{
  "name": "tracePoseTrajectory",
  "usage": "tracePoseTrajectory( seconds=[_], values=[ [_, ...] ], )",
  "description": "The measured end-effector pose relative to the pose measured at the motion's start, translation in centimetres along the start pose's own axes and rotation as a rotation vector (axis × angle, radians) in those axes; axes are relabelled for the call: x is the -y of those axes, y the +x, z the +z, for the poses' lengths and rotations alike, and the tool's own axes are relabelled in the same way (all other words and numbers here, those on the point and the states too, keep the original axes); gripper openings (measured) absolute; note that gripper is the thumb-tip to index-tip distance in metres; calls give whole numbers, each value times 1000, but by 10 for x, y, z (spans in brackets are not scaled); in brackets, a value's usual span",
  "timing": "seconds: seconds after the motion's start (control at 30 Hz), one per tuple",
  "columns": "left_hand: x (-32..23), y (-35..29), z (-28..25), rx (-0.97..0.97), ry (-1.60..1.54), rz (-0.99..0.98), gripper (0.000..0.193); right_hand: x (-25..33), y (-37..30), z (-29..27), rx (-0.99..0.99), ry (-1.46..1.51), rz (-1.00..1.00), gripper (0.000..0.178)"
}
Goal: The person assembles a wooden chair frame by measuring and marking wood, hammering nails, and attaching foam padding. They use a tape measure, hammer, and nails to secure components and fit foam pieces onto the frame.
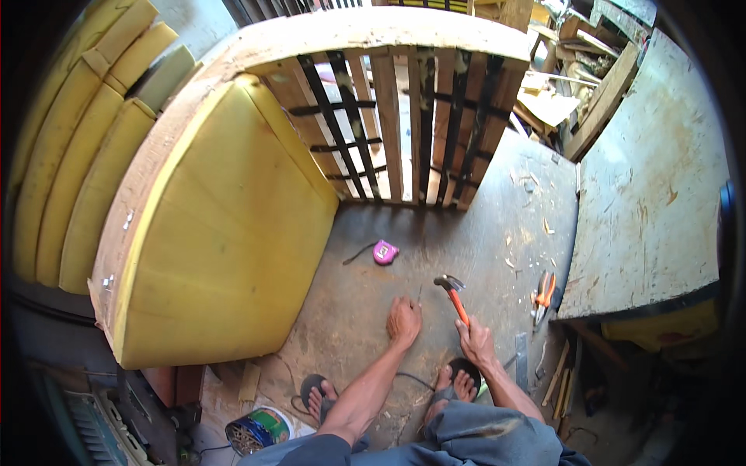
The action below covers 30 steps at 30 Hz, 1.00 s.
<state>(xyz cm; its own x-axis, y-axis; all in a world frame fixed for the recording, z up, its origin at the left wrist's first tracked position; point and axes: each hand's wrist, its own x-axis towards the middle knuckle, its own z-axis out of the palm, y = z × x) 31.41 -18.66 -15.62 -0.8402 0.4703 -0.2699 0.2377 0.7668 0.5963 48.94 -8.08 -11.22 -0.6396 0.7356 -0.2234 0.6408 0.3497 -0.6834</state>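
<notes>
My right hand (pixel 475 340) is wrapped round the orange handle of a hammer (pixel 458 304), its dark metal head raised a little above the floor. To its left, my left hand (pixel 404 320) is closed low over the floor. A thin, dark piece that looks like a nail (pixel 420 292) sticks up by its fingertips; their grip on it is partly hidden. Beyond that hand a pink tape measure (pixel 385 252) with a dark strap lies on the floor.
A yellow-padded wooden frame (pixel 225 225) with slats and black webbing stands ahead and left. More yellow cushions (pixel 85 147) lean behind it. Orange-handled pliers (pixel 544 295) lie at right beside a pale board (pixel 645 186). A tin of small pieces (pixel 264 427) stands near my feet. Scrap wood (pixel 606 93) piles up far right.
</notes>
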Motion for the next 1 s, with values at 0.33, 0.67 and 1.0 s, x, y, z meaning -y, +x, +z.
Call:
tracePoseTrajectory(
  seconds=[0.33,0.67,1.0],
  values=[
    [-66,39,-86,31,-444,118,17,-12,-32,-16,-86,94,168,41],
    [-242,75,-229,398,-1246,379,24,20,-5,-87,-205,109,301,39],
    [-338,210,-377,207,-942,669,22,125,-14,-198,-562,266,160,35]
  ],
)
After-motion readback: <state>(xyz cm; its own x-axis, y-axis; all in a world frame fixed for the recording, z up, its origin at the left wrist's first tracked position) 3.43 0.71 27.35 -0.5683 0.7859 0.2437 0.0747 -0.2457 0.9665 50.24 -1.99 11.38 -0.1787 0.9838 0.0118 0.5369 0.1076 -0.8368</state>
